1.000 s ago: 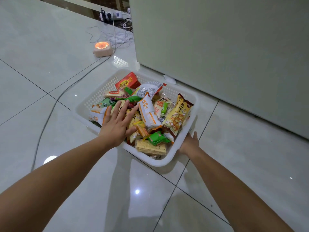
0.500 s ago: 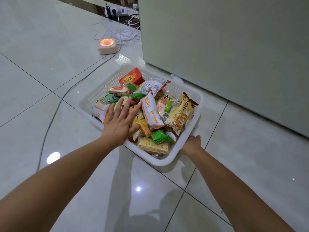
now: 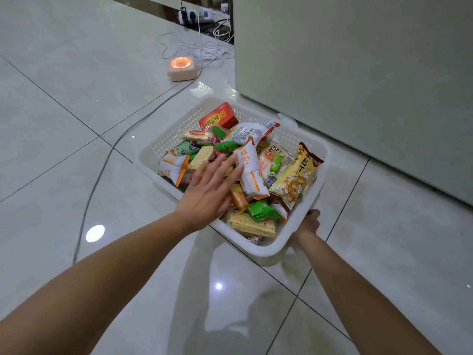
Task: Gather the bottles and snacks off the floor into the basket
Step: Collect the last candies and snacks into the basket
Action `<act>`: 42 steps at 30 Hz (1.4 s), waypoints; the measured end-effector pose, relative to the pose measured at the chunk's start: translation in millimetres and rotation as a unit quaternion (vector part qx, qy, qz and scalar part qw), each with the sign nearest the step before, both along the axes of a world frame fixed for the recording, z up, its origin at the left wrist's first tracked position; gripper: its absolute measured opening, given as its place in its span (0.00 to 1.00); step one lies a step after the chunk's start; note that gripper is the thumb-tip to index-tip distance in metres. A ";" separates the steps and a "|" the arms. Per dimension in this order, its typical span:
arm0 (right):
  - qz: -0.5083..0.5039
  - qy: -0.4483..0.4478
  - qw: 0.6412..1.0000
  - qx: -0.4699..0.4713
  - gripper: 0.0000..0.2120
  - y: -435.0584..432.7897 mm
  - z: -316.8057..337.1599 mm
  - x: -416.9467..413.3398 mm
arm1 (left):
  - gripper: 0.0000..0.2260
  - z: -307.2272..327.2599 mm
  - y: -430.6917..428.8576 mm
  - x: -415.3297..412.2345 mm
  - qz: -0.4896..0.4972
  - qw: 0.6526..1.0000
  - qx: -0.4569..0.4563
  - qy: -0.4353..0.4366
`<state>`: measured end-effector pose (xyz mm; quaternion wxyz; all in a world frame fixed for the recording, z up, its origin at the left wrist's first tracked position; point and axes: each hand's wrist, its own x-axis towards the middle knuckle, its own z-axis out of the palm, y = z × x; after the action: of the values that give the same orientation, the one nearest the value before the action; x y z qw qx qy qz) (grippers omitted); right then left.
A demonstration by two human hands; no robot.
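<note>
Floor: glossy pale tiles with dark joints and bright glints. No loose snack or bottle shows on the part in view.
Left hand: fingers straight and spread, palm down on the snacks at the basket's near-left side.
Right hand: at the near-right corner, thumb against the outer wall. The fingers are hidden beneath, so I cannot tell whether it grips.
Basket: white and perforated, on the floor just beside a grey panel, heaped above its rim.
Spill risk: a yellow packet leans on the right rim, so a tilt or a one-cornered lift would likely tip it and other top packets out.
Slide risk: on tile this slick, a pull from one side could send the basket skating.
Crush risk: a hard press could break the crackers at the near edge.
Cable: lies on the floor left of the basket, where a foot could snag it.
Far end: a glowing lamp, tangled white leads and a power strip.
</note>
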<state>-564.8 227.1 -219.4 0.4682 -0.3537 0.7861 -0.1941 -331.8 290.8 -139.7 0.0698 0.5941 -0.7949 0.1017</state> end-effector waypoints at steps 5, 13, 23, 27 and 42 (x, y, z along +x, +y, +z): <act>0.266 0.204 0.941 -0.045 0.38 0.7 -2.4 -13.1 | 0.25 -0.6 8.4 -1.1 -0.110 0.993 -0.043 -0.025; 0.465 0.380 0.798 -0.052 0.34 -5.4 -5.9 -25.4 | 0.24 -0.1 6.7 -7.5 -0.327 0.937 -0.053 -0.109; 0.519 0.457 0.716 -0.099 0.30 -9.4 -6.4 -35.1 | 0.20 7.5 9.6 -14.9 -0.327 0.921 -0.111 -0.180; 0.519 0.457 0.717 -0.089 0.26 -11.2 -8.4 -40.0 | 0.27 11.8 8.0 -11.8 -0.293 0.935 -0.103 -0.174; 0.437 0.412 0.787 -0.142 0.18 23.9 -9.8 -102.9 | 0.26 7.1 23.6 -14.4 -0.305 0.926 -0.049 -0.218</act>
<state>-667.7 251.1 -229.2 0.0792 -0.7684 0.6292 0.0861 -346.2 314.4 -132.6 -0.0487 0.2823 -0.9271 0.2418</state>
